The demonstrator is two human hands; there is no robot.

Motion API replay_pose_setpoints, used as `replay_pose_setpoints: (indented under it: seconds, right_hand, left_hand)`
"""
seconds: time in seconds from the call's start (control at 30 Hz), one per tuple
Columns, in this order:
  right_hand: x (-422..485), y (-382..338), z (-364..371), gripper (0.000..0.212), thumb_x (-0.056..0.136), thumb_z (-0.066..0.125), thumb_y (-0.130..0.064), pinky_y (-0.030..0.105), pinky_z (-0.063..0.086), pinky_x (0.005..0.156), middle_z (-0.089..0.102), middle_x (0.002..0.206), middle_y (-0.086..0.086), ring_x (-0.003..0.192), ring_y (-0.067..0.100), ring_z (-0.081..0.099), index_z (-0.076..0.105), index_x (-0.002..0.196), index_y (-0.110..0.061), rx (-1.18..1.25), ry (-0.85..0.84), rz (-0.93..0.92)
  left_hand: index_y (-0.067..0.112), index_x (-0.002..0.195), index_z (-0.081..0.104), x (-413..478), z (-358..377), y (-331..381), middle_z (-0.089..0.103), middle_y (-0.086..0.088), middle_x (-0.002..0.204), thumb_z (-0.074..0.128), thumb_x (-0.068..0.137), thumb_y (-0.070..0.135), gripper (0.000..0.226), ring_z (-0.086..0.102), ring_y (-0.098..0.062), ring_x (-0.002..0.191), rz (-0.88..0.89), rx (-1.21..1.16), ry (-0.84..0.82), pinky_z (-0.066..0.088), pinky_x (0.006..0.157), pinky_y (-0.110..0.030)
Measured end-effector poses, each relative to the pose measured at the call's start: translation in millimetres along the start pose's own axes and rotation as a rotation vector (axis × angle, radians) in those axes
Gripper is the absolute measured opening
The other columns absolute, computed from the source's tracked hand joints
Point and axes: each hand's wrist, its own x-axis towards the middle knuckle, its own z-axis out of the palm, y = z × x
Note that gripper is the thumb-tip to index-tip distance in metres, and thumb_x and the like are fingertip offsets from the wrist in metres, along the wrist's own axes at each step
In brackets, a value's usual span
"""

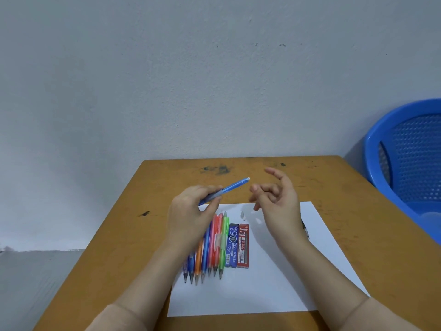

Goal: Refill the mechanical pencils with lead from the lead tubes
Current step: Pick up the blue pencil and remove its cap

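Blue pencil (230, 188) | held aloft in left hand (191, 212) | right hand (279, 199) loosely curled

Blue pencil (235, 185) tilted above pencil row (210, 249) beside lead tubes (233, 246)

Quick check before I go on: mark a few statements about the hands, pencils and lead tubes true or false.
1. The left hand holds a blue pencil. True.
2. The right hand grips the red tube. False: it holds nothing visible; the red tube lies on the paper.
3. The blue tube lies between the pencil row and the red tube. True.
4. The pencil row lies off the paper. False: it lies on it.
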Motion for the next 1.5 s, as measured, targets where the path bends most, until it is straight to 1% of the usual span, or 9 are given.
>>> replay_pose_setpoints:
  seconds: [0.27,0.5,0.63,0.77,0.87,1.0,1.13,1.3,1.5]
  right_hand:
    - [-13,-9,9,0.027,0.084,0.066,-0.002,0.025,0.051,0.057,0.067,0.071,0.014,0.059,0.017,0.063,0.051,0.105,-0.01,0.266,0.006,0.016]
    - [-12,-14,7,0.023,0.086,0.063,0.002,0.023,0.051,0.057,0.066,0.073,0.017,0.057,0.017,0.062,0.055,0.103,-0.01,0.342,0.102,0.019]
    - [0,-13,-4,0.022,0.088,0.061,0.001,0.024,0.052,0.058,0.065,0.07,0.012,0.059,0.018,0.062,0.057,0.101,-0.017,0.367,0.248,0.034]
    - [9,-10,-14,0.022,0.09,0.061,-0.003,0.025,0.051,0.057,0.063,0.06,0.002,0.055,0.014,0.058,0.061,0.105,-0.018,0.328,0.324,0.1]
    - [12,-6,-16,0.02,0.091,0.06,-0.005,0.022,0.045,0.048,0.06,0.061,0.004,0.048,0.011,0.051,0.064,0.104,-0.019,0.197,0.257,0.184]
    - [15,3,-16,0.019,0.092,0.058,-0.007,0.019,0.038,0.044,0.059,0.077,0.009,0.052,0.011,0.049,0.065,0.103,-0.02,-0.088,0.046,0.322]
    - [15,12,-14,0.019,0.091,0.059,-0.012,0.019,0.04,0.049,0.061,0.071,0.002,0.053,0.006,0.053,0.064,0.109,-0.018,-0.338,-0.119,0.366]
    - [13,14,-14,0.019,0.092,0.059,-0.016,0.014,0.038,0.046,0.061,0.068,-0.002,0.057,0.004,0.057,0.064,0.11,-0.015,-0.467,-0.179,0.368]
    - [11,12,-15,0.021,0.094,0.057,-0.016,0.009,0.035,0.038,0.058,0.068,-0.004,0.053,0.0,0.051,0.064,0.113,-0.013,-0.527,-0.217,0.361]
  left_hand:
    - [0.02,0.101,0.073,-10,11,19,0.069,0.012,0.089,0.071,0.081,0.021,0.021,0.059,-0.002,0.082,0.046,-0.02,0.059,0.047,0.069,-0.016]
    - [0.02,0.098,0.074,-7,10,14,0.069,0.011,0.085,0.07,0.081,0.028,0.02,0.057,-0.002,0.079,0.084,0.082,0.048,0.047,0.067,-0.018]
    - [0.021,0.102,0.073,-2,1,4,0.069,0.009,0.092,0.073,0.081,0.022,0.021,0.059,-0.004,0.084,0.013,0.201,0.004,0.041,0.069,-0.013]
    - [0.025,0.116,0.066,6,-9,-12,0.065,0.01,0.104,0.065,0.088,0.029,0.028,0.051,-0.001,0.093,-0.177,0.272,-0.005,0.041,0.076,-0.02]
    - [0.027,0.124,0.06,8,-13,-23,0.062,0.007,0.115,0.061,0.09,0.035,0.035,0.051,-0.007,0.107,-0.308,0.341,-0.034,0.043,0.088,-0.028]
    - [0.024,0.125,0.059,7,-10,-34,0.057,0.002,0.127,0.057,0.092,0.039,0.037,0.045,-0.012,0.122,-0.438,0.384,-0.11,0.038,0.096,-0.032]
    - [0.024,0.128,0.056,6,-8,-42,0.055,0.003,0.131,0.054,0.092,0.041,0.04,0.04,-0.013,0.128,-0.45,0.469,-0.149,0.032,0.104,-0.036]
    - [0.022,0.138,0.047,6,-10,-51,0.04,0.002,0.148,0.049,0.095,0.042,0.048,0.027,-0.016,0.14,-0.514,0.545,-0.179,0.02,0.113,-0.043]
    - [0.019,0.143,0.038,5,-7,-58,0.035,0.0,0.151,0.044,0.096,0.046,0.055,0.026,-0.018,0.141,-0.573,0.543,-0.239,0.02,0.114,-0.042]
